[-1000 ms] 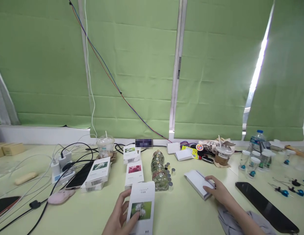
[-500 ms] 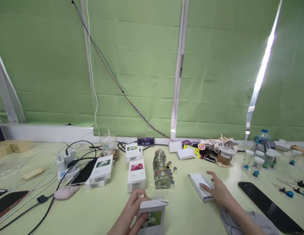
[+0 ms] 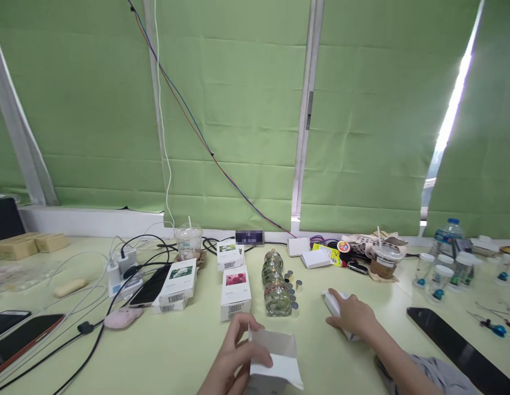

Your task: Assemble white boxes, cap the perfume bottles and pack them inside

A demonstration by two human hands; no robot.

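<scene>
Near the front edge, my left hand (image 3: 238,356) grips a white box (image 3: 277,356) whose top flap is raised, its inside partly showing. To the right, my right hand (image 3: 351,315) has its fingers over a white flat box (image 3: 335,307) on the table, fingers bent around its sides. Between and beyond the hands stands a row of glass jars (image 3: 277,296), with small metal discs (image 3: 293,299) beside it. A white box with a pink picture (image 3: 236,293) lies left of the jars, and one with a green picture (image 3: 228,255) is behind it.
Further left are stacked white boxes (image 3: 179,282), a power strip (image 3: 123,277) with tangled cables and a pink object (image 3: 123,317). At the back stand two plastic cups. A long black object (image 3: 460,351) and lidded vials (image 3: 440,282) are on the right.
The box in my left hand has tilted, so its opening faces the camera more. My right hand has moved left and lowered onto the flat box. The view has shifted slightly.
</scene>
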